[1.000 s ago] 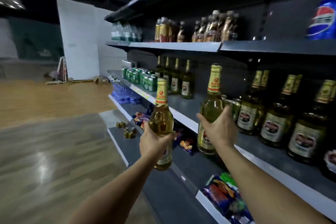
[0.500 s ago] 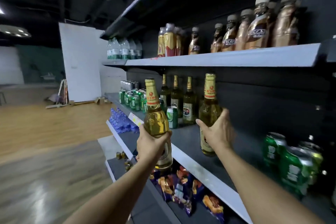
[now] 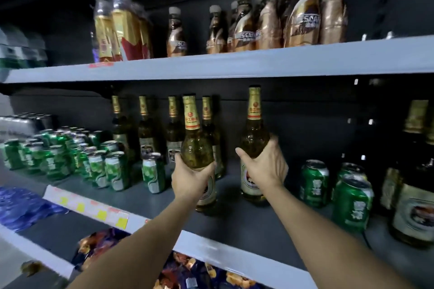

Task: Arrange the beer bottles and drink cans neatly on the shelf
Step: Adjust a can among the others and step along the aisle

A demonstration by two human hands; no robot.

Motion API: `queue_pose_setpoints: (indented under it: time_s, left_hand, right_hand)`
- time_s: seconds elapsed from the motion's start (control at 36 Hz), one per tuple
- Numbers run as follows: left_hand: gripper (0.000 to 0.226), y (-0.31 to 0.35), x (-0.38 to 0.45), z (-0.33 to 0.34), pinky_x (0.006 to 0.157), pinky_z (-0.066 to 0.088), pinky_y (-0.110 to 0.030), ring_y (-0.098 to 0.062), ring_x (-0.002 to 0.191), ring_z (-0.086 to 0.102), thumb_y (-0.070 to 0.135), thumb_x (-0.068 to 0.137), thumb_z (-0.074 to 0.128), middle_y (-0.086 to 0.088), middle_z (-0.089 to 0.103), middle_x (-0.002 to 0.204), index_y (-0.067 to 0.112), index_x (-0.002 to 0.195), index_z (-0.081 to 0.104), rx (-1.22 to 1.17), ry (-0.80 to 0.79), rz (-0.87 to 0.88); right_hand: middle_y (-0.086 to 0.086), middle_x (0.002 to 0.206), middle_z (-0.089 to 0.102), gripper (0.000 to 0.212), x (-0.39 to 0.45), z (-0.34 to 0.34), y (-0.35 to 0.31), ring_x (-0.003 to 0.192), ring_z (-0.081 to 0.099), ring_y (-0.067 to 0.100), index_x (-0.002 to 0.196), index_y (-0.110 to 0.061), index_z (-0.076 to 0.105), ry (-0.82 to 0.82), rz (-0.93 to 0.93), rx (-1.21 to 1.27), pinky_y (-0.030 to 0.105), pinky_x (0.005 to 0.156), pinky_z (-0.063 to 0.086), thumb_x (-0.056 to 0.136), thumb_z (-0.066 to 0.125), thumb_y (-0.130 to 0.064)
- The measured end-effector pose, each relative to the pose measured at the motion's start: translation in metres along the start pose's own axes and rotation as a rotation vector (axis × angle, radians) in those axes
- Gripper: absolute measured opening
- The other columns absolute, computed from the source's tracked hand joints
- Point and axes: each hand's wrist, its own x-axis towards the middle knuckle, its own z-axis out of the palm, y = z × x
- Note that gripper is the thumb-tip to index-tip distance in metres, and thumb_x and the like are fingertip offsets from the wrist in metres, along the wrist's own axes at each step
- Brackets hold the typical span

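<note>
My left hand (image 3: 191,180) grips a green beer bottle with a gold neck (image 3: 196,148) around its body, its base at or just above the grey middle shelf (image 3: 234,225). My right hand (image 3: 264,166) grips a second, matching beer bottle (image 3: 254,134) a little to the right, its base near the shelf surface. Behind them a row of the same beer bottles (image 3: 146,131) stands at the back. Green drink cans (image 3: 70,157) crowd the shelf's left part, with one can (image 3: 153,172) standing alone beside my left hand.
Three green cans (image 3: 351,202) and larger beer bottles (image 3: 413,195) stand at the right of the same shelf. The upper shelf (image 3: 234,63) holds coffee and tea bottles. Snack packets (image 3: 187,272) lie on the lower shelf, and blue water packs (image 3: 21,206) sit at the left.
I have turned to face the shelf and come closer. Both hands have carried their bottles in over the middle shelf, toward the back row of beer bottles.
</note>
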Motion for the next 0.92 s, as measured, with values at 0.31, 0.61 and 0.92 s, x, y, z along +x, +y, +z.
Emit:
queue_pose_setpoints:
  time_s: [0.31,0.61,0.92]
  left_hand:
    - [0.065,0.002,-0.01,0.039,0.092,0.042,-0.03,-0.027,0.112,0.058,0.037,0.067,0.085,-0.003,0.064,0.116,0.019,0.118,0.049,-0.059,-0.271,0.071]
    - [0.064,0.063,-0.099,0.075,0.086,0.044,-0.033,-0.029,0.108,0.06,0.042,0.068,0.083,-0.001,0.064,0.111,0.019,0.117,0.048,-0.152,-0.353,0.137]
    - [0.065,0.13,-0.236,0.148,0.089,0.049,-0.036,-0.027,0.103,0.062,0.046,0.064,0.084,0.0,0.065,0.107,0.022,0.112,0.049,-0.213,-0.436,0.08]
  right_hand:
    - [0.006,0.116,0.06,0.085,-0.021,-0.041,0.023,0.106,0.059,0.028,0.129,-0.013,0.039,0.25,0.092,-0.143,0.036,0.082,0.045,0.068,0.072,-0.064]
    - [0.005,0.123,0.058,0.087,-0.064,-0.141,0.054,0.112,0.057,0.027,0.135,-0.014,0.036,0.327,0.012,-0.181,0.036,0.087,0.046,0.071,0.071,-0.062]
    - [0.006,0.128,0.055,0.09,-0.083,-0.301,0.154,0.117,0.053,0.026,0.14,-0.013,0.033,0.381,-0.005,-0.337,0.038,0.094,0.042,0.073,0.07,-0.061]
